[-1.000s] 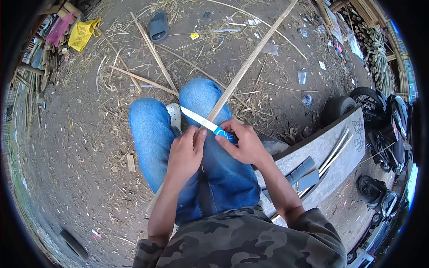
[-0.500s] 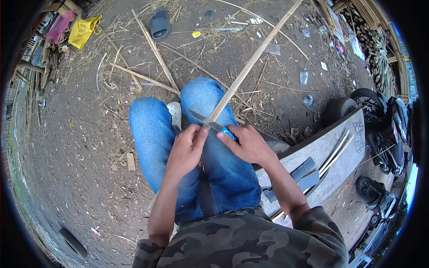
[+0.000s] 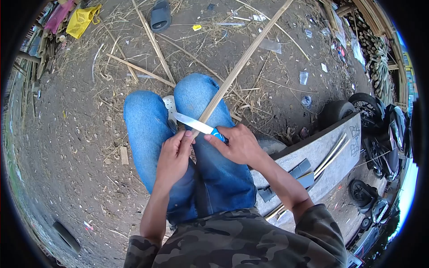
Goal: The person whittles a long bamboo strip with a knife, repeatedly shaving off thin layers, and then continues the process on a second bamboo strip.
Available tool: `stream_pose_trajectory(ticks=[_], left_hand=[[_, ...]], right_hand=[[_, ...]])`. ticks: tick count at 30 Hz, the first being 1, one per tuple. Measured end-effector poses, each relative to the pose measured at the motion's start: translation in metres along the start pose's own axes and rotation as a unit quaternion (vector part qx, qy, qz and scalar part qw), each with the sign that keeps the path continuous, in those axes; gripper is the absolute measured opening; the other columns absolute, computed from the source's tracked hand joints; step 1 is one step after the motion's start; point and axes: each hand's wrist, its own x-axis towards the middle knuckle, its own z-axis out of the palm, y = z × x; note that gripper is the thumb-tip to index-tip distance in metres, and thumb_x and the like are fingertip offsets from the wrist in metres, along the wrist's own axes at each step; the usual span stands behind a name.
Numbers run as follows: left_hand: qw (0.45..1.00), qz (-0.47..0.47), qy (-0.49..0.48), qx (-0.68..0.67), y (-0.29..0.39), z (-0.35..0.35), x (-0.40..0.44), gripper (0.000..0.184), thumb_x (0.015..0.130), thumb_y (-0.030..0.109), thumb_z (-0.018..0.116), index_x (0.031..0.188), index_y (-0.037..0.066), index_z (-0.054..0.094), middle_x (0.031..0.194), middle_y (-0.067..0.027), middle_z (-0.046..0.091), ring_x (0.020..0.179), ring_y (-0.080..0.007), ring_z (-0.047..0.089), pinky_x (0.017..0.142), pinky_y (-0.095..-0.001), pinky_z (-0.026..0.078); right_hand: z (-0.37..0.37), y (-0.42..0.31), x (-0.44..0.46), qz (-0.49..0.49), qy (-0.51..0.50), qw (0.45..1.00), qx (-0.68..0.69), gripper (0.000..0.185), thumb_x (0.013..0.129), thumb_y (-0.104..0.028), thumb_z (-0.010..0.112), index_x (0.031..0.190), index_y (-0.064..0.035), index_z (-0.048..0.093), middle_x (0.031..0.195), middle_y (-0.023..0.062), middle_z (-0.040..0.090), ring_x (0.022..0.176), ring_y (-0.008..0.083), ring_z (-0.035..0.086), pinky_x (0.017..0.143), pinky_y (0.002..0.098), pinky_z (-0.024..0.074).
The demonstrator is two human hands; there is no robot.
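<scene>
Work looks unfinished: left hand (image 3: pixel 173 158) pinches the wooden strip (image 3: pixel 245 61), right hand (image 3: pixel 241 145) grips the knife (image 3: pixel 194 123) across it; amount left unclear.

Single view: head cam, worn on the wearer's head, facing forward and steeply down. Close on the hands mid-frame; wearer's camouflage shirt (image 3: pixel 241 243) at bottom, ground (image 3: pixel 85 147) out to upper edge. Wide fisheye, black corners, curved edges. No second view, so no shared coverage.
</scene>
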Motion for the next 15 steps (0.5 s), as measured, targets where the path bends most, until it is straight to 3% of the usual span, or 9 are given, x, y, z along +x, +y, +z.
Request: stream_pose_trajectory(ticks=[1, 10, 15], left_hand=[[1.000, 0.000, 0.007, 0.006, 0.001, -0.003, -0.007, 0.039, 0.102, 0.031, 0.046, 0.079, 0.000, 0.057, 0.053, -0.0038, 0.043, 0.047, -0.0114, 0.040, 0.047, -0.0311, 0.033], [0.993, -0.076, 0.036, 0.077, -0.006, -0.037, -0.092, 0.032, 0.102, 0.023, 0.046, 0.082, 0.001, 0.059, 0.051, -0.0024, 0.043, 0.045, -0.0104, 0.041, 0.046, -0.0299, 0.032], [0.996, 0.006, 0.059, 0.073, 0.003, -0.008, -0.038, 0.033, 0.101, 0.024, 0.046, 0.085, 0.000, 0.062, 0.052, -0.0080, 0.047, 0.047, -0.0146, 0.047, 0.049, -0.0342, 0.036]], right_hand=[[0.001, 0.003, 0.001, 0.003, -0.001, 1.000, -0.001, 0.046, 0.093, -0.041, 0.060, 0.069, -0.0016, 0.062, 0.050, 0.0197, 0.051, 0.051, 0.0400, 0.056, 0.050, 0.0441, 0.0446], [0.001, 0.009, 0.004, 0.030, -0.019, 0.999, 0.021, 0.051, 0.095, -0.044, 0.055, 0.067, -0.0011, 0.061, 0.051, 0.0186, 0.050, 0.050, 0.0383, 0.055, 0.050, 0.0420, 0.0426], [0.011, -0.001, 0.002, 0.023, -0.008, 0.999, 0.044, 0.052, 0.096, -0.042, 0.053, 0.066, 0.0000, 0.058, 0.052, 0.0210, 0.049, 0.051, 0.0414, 0.053, 0.050, 0.0450, 0.0415]])
